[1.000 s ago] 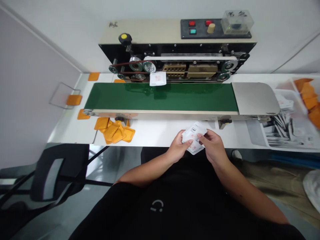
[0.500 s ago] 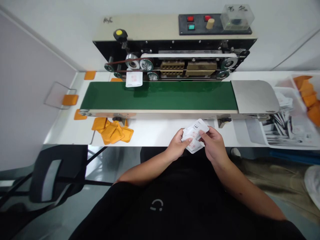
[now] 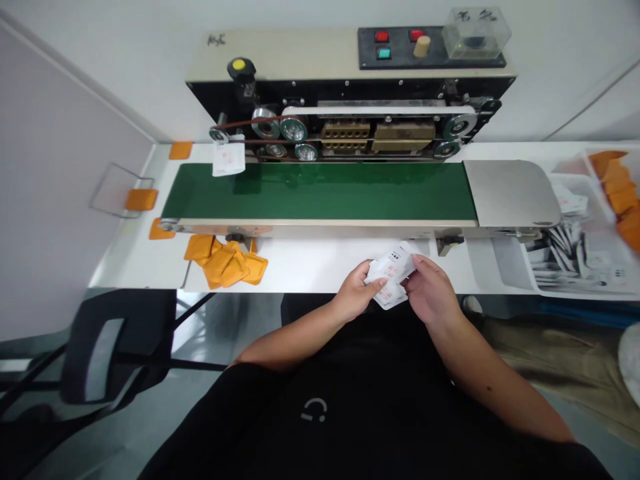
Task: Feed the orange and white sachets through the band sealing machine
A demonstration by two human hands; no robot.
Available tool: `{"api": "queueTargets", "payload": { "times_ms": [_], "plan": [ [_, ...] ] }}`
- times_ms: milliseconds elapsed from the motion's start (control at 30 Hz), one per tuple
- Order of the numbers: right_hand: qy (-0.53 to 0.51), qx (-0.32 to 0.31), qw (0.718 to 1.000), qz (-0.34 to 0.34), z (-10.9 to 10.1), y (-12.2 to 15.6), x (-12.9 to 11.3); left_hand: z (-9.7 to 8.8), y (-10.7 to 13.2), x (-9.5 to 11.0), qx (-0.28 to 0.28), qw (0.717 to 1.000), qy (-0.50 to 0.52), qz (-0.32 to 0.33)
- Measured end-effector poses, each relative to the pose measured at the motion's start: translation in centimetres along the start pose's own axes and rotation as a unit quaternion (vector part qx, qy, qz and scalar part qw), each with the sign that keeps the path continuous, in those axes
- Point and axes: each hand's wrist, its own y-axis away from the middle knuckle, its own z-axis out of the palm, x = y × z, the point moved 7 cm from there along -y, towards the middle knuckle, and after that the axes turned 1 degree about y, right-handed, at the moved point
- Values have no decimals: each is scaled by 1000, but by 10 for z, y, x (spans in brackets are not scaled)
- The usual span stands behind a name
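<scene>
Close to the table's front edge, my left hand grips small white sachets with red and black print, thumb on top. My right hand pinches the right edge of the upper sachet between thumb and fingers. At least two sachets overlap in my hands; the exact number is hidden. Beyond them runs the green conveyor belt of a band sealing machine. Another white sachet hangs at the machine's left end, over the belt.
Orange packets lie heaped on the table at front left, with several more scattered at the far left. A white bin of sachets stands at right, beside orange packets. A chair is at lower left. Another person's leg shows at right.
The sachet in the machine has travelled left to the end of its rollers. My right thumb has shifted from the upper sachet's face to its right edge. My left hand keeps its grip.
</scene>
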Motion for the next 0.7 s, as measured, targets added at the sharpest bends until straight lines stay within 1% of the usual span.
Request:
{"api": "queueTargets", "payload": {
  "times_ms": [100,167,367,433,500,600,633,700],
  "plan": [
    [-3,-39,997,71,3,-2,2,-1,1,0,0,1000,-2,-2],
    [2,-57,993,105,3,-3,2,0,3,-2,-2,1000,-3,-10],
    [11,-99,984,150,6,-1,-1,5,6,-4,-28,999,32,-32],
    [8,-102,982,161,6,0,0,5,6,-4,-31,998,33,-35],
    [-4,-90,980,175,5,0,3,3,6,-1,-22,999,16,-27],
    [-19,-62,982,175,0,-1,5,0,6,2,-10,1000,-11,-16],
    [-15,-53,985,161,-1,-3,4,-1,6,2,-10,1000,-17,-15],
    [-4,-31,993,112,-6,-5,-4,-2,6,2,-11,1000,-26,-13]
  ]
}}
